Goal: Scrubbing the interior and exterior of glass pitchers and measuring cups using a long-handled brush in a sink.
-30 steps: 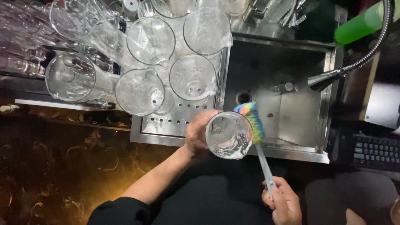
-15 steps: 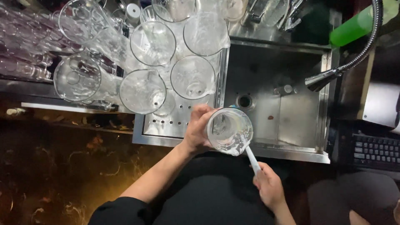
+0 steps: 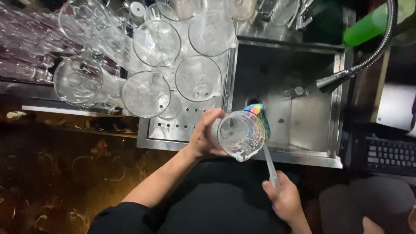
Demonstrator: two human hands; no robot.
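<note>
My left hand (image 3: 203, 138) grips a clear drinking glass (image 3: 240, 135) tilted on its side, mouth toward me, over the front edge of a steel sink (image 3: 303, 125). My right hand (image 3: 284, 199) holds the pale handle of a bottle brush (image 3: 265, 143). The brush's rainbow-coloured sponge head shows at the glass's far right rim, beside or just out of the glass. Soap film streaks the inside of the glass.
Several clean wine glasses (image 3: 151, 47) stand on the perforated steel drainer (image 3: 182, 125) left of the sink. A flexible spray tap (image 3: 342, 78) hangs over the basin. A green bottle (image 3: 368, 24) lies at the top right, a dark keyboard (image 3: 390, 156) at the right.
The brush went into the glass half a second ago and its coloured head has now come back out to the glass's right rim. My right hand pulled back toward me.
</note>
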